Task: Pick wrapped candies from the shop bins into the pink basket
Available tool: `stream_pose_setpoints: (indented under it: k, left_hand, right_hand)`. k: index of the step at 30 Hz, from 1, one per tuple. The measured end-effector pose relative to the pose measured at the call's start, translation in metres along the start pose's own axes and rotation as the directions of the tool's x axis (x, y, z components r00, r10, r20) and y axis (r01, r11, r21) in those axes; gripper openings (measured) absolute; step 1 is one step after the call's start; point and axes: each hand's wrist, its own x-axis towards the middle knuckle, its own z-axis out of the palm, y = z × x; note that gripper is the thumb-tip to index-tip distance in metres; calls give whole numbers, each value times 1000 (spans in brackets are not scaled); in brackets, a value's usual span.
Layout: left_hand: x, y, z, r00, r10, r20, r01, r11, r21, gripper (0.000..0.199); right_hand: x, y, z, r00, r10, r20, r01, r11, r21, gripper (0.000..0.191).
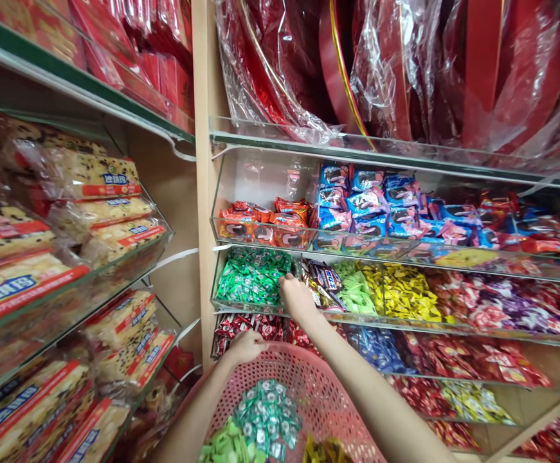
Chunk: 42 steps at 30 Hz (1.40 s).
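My left hand [247,347] is closed on the far rim of a pink perforated plastic basket [323,379]. Inside the basket lie teal-green wrapped candies [267,415], light green wrapped candies [231,444] and some yellow wrapped ones [325,450]. My right hand [296,297] reaches over the basket to the right end of a clear shelf bin [245,297]. Its fingers are curled at the edge of the green wrapped candies [251,273] there; what they hold, if anything, is hidden. Just right of this hand are dark-wrapped bars [325,278].
More bins to the right hold light green [357,289] and yellow candies [405,292]. Blue packets [366,199] and orange packets [289,215] fill the shelf above. Packaged pastry bars [101,173] line the left shelves. A wooden upright [203,193] divides the two shelf units.
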Motion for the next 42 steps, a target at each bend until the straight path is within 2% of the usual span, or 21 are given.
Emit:
stream_pose_setpoints:
  k: [3,14,23,28,31,34,36,37,39,41,42]
  left_hand:
    - [1,-1,1,1000,15,-7,-15,1000,5,31]
    - [0,-1,1,999,34,-3,-34,999,-19,32]
    - [1,-2,2,1000,19,-6,-19,1000,-11,30]
    - [0,-2,1,1000,11,-14,-11,1000,-3,30]
    - [0,-2,2,1000,24,-9,-24,1000,-12,31]
    - [0,-3,2,999,44,-2,-44,999,-30,32]
    - [0,-3,2,999,41,-4,-41,999,-30,33]
    - [0,-3,2,999,36,-6,-36,999,-28,33]
    - [0,-3,2,999,33,-7,-33,999,-27,33]
    - [-1,-3,2,999,38,-10,-38,999,-30,33]
    - [-1,-3,2,999,38,-13,-39,999,-30,33]
  right_hand:
    - [3,-4,3,999,16,29,-16,1000,-20,25]
    - [8,-15,5,1000,23,-18,-24,994,-104,26]
    - [12,-19,3,1000,23,12,-21,990,-143,27]
    - [5,-15,-3,999,3,-39,-8,990,-143,27]
    - [-3,-6,-10,993,26,-116,-37,995,-91,26]
    - [-12,4,-14,970,65,-233,-28,987,159,20]
    - [-18,8,-14,952,113,-286,32,889,457,18]
    - [-21,9,-13,952,148,-266,50,786,616,18]
    - [-29,9,-11,971,205,-123,5,498,867,21]
    - [-37,6,-9,980,190,58,-100,218,971,28]
    - [-41,5,-8,979,164,122,-142,115,983,31]
